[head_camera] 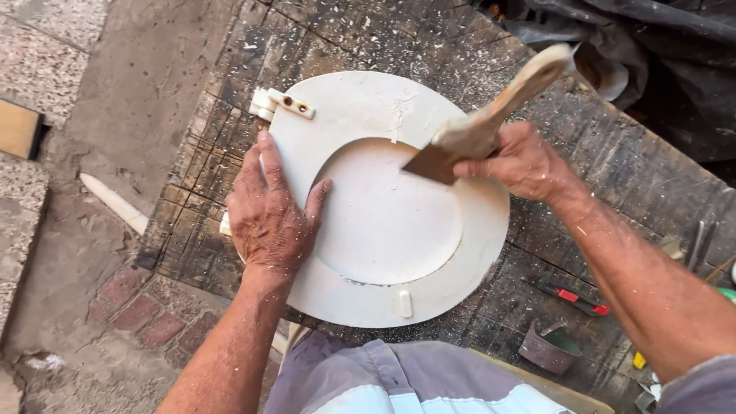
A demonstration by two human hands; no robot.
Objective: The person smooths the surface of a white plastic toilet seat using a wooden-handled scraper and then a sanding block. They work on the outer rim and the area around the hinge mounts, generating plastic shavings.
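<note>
Partly hidden under left hand (270, 218): white ring's (475, 253) rim.

The surface (613, 161) is a dark, weathered wooden top, scored with cuts and dusted with pale shavings. A white round seat ring (475, 253) with hinge fittings lies flat on it. Near the right edge rest a red-handled tool (575, 297) and a small dark bowl (548, 349). Black sheeting (659, 46) covers the far right corner
</note>
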